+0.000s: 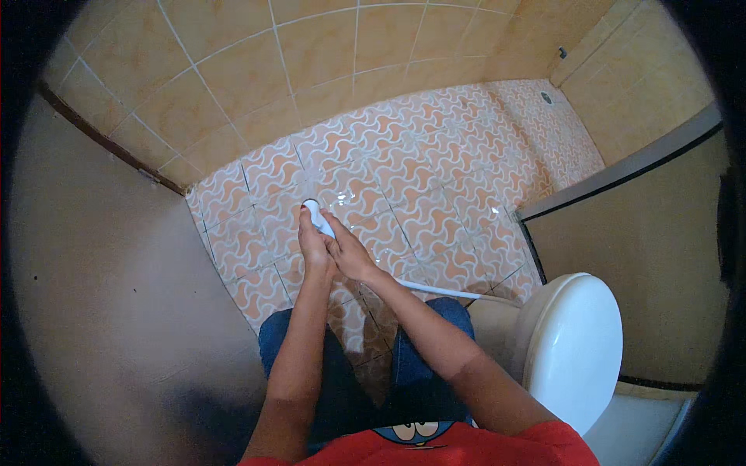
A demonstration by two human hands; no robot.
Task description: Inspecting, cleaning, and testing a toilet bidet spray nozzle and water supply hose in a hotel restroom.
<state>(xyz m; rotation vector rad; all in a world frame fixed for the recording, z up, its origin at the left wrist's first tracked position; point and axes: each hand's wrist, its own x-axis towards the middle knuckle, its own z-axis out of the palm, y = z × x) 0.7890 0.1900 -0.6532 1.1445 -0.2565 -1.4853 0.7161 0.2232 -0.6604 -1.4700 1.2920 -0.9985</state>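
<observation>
A white handheld bidet sprayer [321,222] is between my two hands, low over the tiled floor. My left hand [312,242] closes round its left side, with the thumb near the sprayer's head. My right hand [351,252] wraps it from the right, its fingers bent over the lower handle. Both palms hide much of the handle. From under my right forearm a white hose [439,290] runs right toward the toilet. Whether water comes out of the head cannot be made out.
The patterned orange and white floor [420,171] has wet, shiny spots. A toilet with its white lid [579,342] down stands at my right, beside a partition panel [629,225]. A grey-brown door [116,287] is at left, a tiled wall [326,66] ahead. A drain [546,98] lies far right.
</observation>
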